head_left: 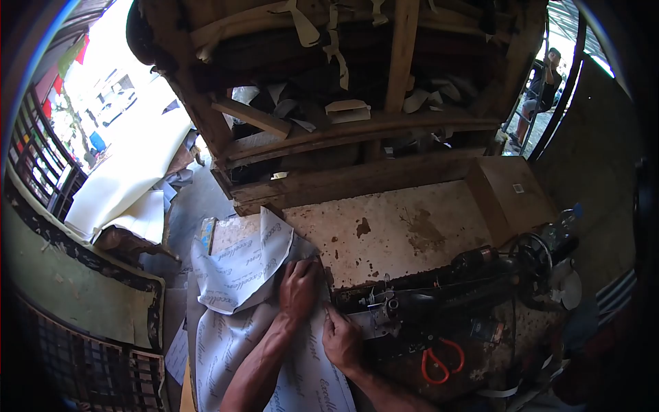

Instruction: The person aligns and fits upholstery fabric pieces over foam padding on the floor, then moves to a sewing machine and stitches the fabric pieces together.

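A white sheet printed with "Excellent" [233, 343], its kind of material not certain, drapes over the table's left side with one corner folded up. My left hand [300, 288] lies on it with curled fingers, gripping near the fold. Just right of it, my right hand [342, 336] pinches the sheet's edge between thumb and fingers. The black sewing machine [446, 299] has its needle end close to my right hand. Scissors with orange handles [443, 364] rest in front of the machine, their blades hard to see.
Behind the worn table top [350, 233] stands a wooden furniture frame [364, 182] with scraps inside. A cardboard box [511, 196] and a plastic bottle [568, 223] are at the right. Pale sheet material [130, 178] lies at the left. A person [542, 89] is outside, far right.
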The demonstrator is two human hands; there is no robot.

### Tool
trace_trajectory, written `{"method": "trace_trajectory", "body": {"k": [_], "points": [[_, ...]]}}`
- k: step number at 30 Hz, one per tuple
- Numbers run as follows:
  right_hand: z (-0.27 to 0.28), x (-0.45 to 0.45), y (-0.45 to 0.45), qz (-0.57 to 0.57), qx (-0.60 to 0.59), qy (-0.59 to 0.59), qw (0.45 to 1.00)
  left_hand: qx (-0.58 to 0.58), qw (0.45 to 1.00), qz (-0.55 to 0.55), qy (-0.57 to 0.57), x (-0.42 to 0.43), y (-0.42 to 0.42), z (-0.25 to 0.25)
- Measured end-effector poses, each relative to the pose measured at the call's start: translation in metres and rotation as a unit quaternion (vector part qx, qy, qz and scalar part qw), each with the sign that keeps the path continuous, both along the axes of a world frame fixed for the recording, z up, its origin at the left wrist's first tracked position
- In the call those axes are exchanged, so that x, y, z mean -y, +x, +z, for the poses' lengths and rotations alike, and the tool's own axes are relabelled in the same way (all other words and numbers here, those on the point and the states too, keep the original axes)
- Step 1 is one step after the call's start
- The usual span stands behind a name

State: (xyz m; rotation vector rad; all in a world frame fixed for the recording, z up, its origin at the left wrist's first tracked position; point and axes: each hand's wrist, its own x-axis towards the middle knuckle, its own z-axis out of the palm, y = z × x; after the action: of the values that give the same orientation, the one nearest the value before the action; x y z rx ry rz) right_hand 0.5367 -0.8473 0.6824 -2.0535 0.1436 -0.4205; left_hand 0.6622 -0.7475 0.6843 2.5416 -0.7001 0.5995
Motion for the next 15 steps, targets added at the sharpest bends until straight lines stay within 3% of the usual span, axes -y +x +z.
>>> {"method": "trace_trajectory", "body": {"k": [2, 15], "points": [[-0.0013, -0.0013, -0.0003, -0.003, 0.025, 0.007, 1.0, 0.052, 0.998, 0.0, -0.029, 0.0014, -0.0029, 0.0034], [0.0016, -0.0001, -0.0041, 0.018, -0.018, 0.041, 0.999, 0.015, 0.999, -0.011, -0.048, 0.0003, -0.0044, 0.0063]]}}
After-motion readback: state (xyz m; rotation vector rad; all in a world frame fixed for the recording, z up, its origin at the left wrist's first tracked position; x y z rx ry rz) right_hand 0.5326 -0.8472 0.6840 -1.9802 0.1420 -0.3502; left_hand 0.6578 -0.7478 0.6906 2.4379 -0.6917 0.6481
